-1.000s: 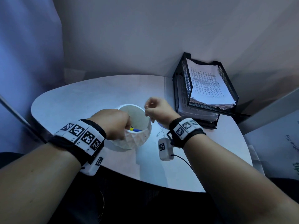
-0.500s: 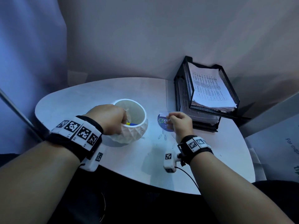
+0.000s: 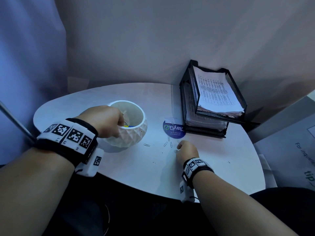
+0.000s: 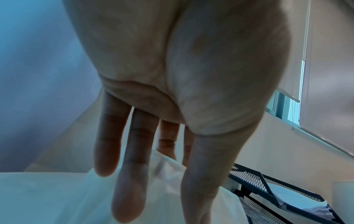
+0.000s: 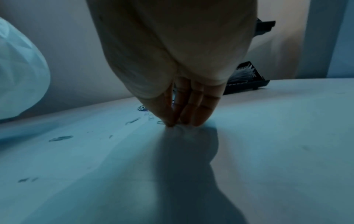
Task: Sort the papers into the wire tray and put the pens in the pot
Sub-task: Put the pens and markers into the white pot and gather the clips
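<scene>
A white faceted pot (image 3: 134, 133) stands at the table's middle left, with a yellow and blue pen (image 3: 129, 126) inside it. My left hand (image 3: 117, 123) grips the pot's near rim; in the left wrist view its fingers (image 4: 132, 166) lie down the pot's wall (image 4: 57, 197). A black wire tray (image 3: 238, 92) at the back right holds printed papers (image 3: 216, 92) on two levels. My right hand (image 3: 177, 148) is down on the table, and its fingertips (image 5: 170, 122) pinch a paper clip (image 3: 175, 151).
A round blue sticker (image 3: 175, 132) lies between pot and tray. Several loose paper clips (image 3: 147, 145) are scattered on the white table (image 3: 221, 159) around my right hand. A wall runs close behind; a white printed box (image 3: 300, 150) stands at the right.
My right hand has moved from above the pot's rim, past the blue sticker, down to the clips nearer me. My left hand stays on the pot.
</scene>
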